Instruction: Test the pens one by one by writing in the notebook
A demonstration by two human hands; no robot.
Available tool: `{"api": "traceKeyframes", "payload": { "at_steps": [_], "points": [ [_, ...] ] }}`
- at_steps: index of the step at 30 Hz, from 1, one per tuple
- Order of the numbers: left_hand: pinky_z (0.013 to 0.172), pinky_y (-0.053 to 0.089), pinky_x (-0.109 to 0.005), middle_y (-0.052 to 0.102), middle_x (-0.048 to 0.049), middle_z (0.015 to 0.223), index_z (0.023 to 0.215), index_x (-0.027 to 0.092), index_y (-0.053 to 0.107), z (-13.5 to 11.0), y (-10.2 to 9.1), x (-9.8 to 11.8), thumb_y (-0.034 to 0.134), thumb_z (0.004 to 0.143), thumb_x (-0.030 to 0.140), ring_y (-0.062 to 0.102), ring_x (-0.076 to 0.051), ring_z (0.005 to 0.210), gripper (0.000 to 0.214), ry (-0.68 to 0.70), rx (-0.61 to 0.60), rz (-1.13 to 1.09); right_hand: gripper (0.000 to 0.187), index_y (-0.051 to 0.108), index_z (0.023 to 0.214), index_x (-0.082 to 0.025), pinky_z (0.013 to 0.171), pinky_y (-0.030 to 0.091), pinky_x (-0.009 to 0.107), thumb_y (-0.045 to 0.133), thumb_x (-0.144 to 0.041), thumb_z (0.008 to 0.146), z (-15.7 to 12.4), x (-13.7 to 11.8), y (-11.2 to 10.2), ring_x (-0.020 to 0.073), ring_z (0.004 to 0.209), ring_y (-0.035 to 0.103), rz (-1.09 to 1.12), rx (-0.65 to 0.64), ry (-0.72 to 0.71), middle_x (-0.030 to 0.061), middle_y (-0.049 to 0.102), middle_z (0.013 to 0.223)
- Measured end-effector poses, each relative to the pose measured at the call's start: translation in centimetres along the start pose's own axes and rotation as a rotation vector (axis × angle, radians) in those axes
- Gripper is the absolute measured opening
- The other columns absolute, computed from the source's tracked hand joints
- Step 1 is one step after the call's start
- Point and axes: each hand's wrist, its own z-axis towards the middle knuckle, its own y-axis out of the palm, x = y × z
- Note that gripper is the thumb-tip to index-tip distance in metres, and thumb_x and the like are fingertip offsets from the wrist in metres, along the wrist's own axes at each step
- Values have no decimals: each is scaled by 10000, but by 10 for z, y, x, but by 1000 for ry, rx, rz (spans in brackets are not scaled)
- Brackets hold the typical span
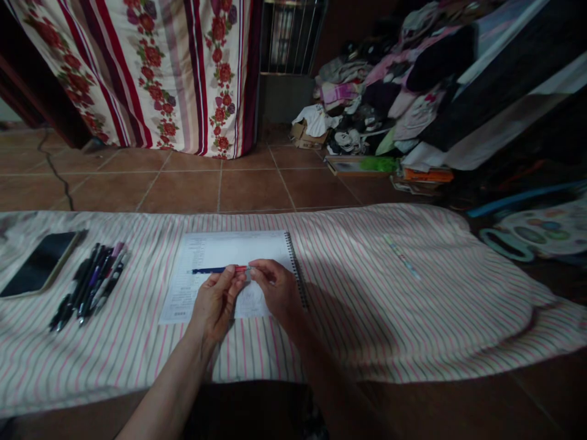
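Observation:
A slim pen point(208, 270) with a dark blue end and a red section lies level between my two hands, above a spiral notebook point(238, 244). My left hand point(220, 299) pinches its red part between thumb and fingers. At the pen's right end, my right hand point(277, 287) closes thumb and fingertips round the tip; the exact contact is partly hidden by the fingers. The notebook lies under both hands, printed text down its left side and a wire coil along its right edge.
The notebook rests on a striped cloth point(358, 256). To the left lie a bundle of several pens point(94, 278) and a dark phone point(39, 263). A pale patterned pen-like stick point(401, 255) lies on the right. Beyond are floor tiles, a floral curtain point(156, 73) and piled clothes point(380, 91).

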Motion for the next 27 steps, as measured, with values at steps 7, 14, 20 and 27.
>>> {"api": "traceKeyframes", "payload": {
  "at_steps": [7,14,20,27],
  "points": [
    [517,538,-133,667,-79,592,612,56,613,-1,0,-1,484,824,-6,638,-87,521,257,9,-4,6,142,671,848,-191,697,500,267,553,-234,782,0,0,-1,154,722,641,-24,-13,19,39,701,813],
    [509,536,-138,663,-77,583,611,53,624,-4,2,1,490,815,-15,638,-93,515,253,15,-9,14,165,655,811,-188,658,481,246,526,-292,811,-1,-2,-2,147,693,627,-67,-46,23,29,685,757],
    [504,532,-138,669,-78,592,612,58,629,-5,4,-1,521,800,-8,637,-95,514,227,23,-26,38,227,605,709,-192,582,430,218,464,-312,840,0,-8,-3,130,598,585,-223,-28,0,10,641,645],
    [512,530,-139,672,-77,592,638,57,626,-3,2,-1,509,814,-1,641,-94,526,219,34,-26,55,289,605,695,-195,573,434,216,436,-362,861,-1,-10,-2,126,581,588,-227,-46,21,8,640,621]
  ]
}}
